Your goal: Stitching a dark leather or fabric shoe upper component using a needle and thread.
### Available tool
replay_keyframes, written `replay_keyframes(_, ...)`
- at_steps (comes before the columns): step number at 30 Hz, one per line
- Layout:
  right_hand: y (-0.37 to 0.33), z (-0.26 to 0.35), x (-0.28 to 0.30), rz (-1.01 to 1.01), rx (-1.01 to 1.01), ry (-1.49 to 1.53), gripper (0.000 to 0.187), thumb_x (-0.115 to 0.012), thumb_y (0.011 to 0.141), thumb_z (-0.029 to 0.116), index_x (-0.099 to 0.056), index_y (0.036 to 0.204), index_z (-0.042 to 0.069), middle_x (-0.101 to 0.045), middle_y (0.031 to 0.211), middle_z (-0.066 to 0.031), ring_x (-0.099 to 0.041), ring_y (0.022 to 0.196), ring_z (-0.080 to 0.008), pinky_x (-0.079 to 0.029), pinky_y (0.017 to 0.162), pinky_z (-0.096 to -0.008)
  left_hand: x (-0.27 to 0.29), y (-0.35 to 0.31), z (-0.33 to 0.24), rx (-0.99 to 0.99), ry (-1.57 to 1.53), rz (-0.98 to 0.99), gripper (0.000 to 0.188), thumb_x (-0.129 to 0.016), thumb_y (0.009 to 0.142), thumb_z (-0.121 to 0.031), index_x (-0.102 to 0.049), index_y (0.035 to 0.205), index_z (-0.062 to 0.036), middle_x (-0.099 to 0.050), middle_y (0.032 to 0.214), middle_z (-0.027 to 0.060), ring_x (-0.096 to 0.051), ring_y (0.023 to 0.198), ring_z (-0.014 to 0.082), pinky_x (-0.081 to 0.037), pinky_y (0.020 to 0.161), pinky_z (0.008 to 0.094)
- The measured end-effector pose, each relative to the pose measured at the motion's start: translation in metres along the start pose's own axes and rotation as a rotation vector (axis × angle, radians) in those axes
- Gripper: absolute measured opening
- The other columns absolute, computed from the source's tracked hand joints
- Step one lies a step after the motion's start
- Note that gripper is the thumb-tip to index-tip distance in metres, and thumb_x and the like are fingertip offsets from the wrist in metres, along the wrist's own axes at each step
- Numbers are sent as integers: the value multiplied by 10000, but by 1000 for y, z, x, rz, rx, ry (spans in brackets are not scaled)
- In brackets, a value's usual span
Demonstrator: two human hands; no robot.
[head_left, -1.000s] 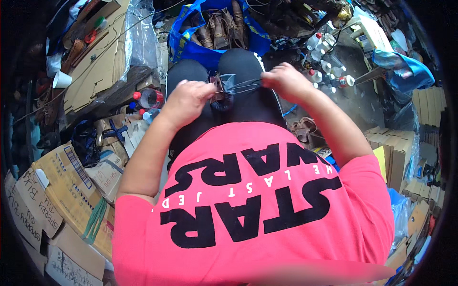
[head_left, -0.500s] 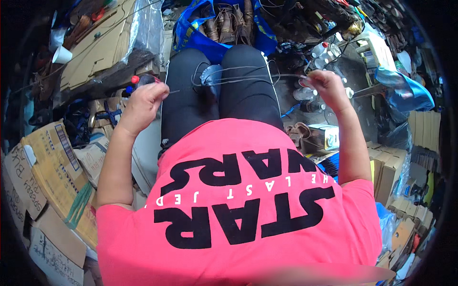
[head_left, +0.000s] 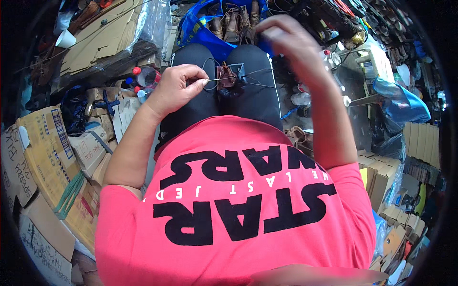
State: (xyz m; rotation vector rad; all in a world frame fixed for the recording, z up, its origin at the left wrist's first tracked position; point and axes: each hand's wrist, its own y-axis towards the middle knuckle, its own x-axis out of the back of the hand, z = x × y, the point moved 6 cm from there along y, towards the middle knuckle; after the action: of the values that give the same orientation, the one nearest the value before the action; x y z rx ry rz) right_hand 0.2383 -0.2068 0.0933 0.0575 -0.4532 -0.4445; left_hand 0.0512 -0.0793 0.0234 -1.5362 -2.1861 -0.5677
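A small brown and dark blue leather piece (head_left: 228, 78), which looks like part of a shoe, lies between my thighs. Thin dark cord (head_left: 257, 82) trails from it across my right thigh, and another loop curves over the left one. Thumb and forefinger of my left hand (head_left: 179, 90) are pinched together just left of the leather, on a thin cord that reaches to it. Beyond the piece, to the right, my right hand (head_left: 288, 40) is raised and smeared by motion. What its fingers hold, if anything, cannot be made out.
Past my knees stands a blue bag (head_left: 195, 31) of brown leather pieces (head_left: 232, 26). Flattened cardboard (head_left: 93, 52), a white cup (head_left: 66, 39) and a yellow-brown carton (head_left: 45, 148) lie left. Plastic bottles (head_left: 300, 98) and a blue plastic sheet (head_left: 400, 97) are right.
My left hand has moved right, close to the leather piece. My right hand has swung forward and leftward. The cord stretched between my hands has gone slack over my thighs, and the leather piece has turned.
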Motion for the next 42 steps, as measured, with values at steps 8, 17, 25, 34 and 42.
replay_keyframes(8, -4, -72, -50, 433, -323, -801, 454, -673, 763, 452, -639, 938, 34, -661, 851, -167, -637, 843, -324, -489, 735, -409, -15, 18, -11, -221, 147, -28, 69, -617, 796, -59, -614, 831, 1, -586, 742, 127, -582, 685, 258, -444, 629, 332)
replay_keyframes(17, -21, -97, -44, 539, -432, -473, 344, -687, 782, 328, -661, 924, 16, -657, 790, -148, -633, 744, -232, -477, 681, -341, -54, 41, -12, -11, -405, 93, 92, -625, 856, -86, -645, 873, 2, -629, 803, 27, -576, 742, 93, -467, 673, 243)
replay_keyframes(25, -29, -97, -56, 617, -443, -524, 391, -656, 798, 366, -667, 956, 9, -675, 834, -175, -644, 763, -288, -484, 704, -369, -80, 48, -27, -224, -720, 91, 119, -576, 922, -151, -597, 866, -48, -580, 768, 8, -594, 781, 107, -449, 731, 219)
replay_keyframes(34, -21, -138, -28, 368, -335, -178, 281, -621, 894, 275, -581, 829, 5, -512, 680, 25, -425, 651, -72, -389, 586, -262, 5, 63, 10, -74, -1248, -231, 142, -501, 948, -214, -546, 874, -101, -418, 613, 0, -394, 562, 111, -315, 545, 254)
replay_keyframes(42, -15, -84, 6, 63, -267, 245, 273, -615, 889, 279, -648, 960, 17, -625, 903, -9, -554, 818, -87, -451, 755, -240, 60, 6, -9, -42, -675, -54, 183, -518, 956, -246, -584, 928, -77, -478, 692, -10, -429, 601, 63, -348, 593, 212)
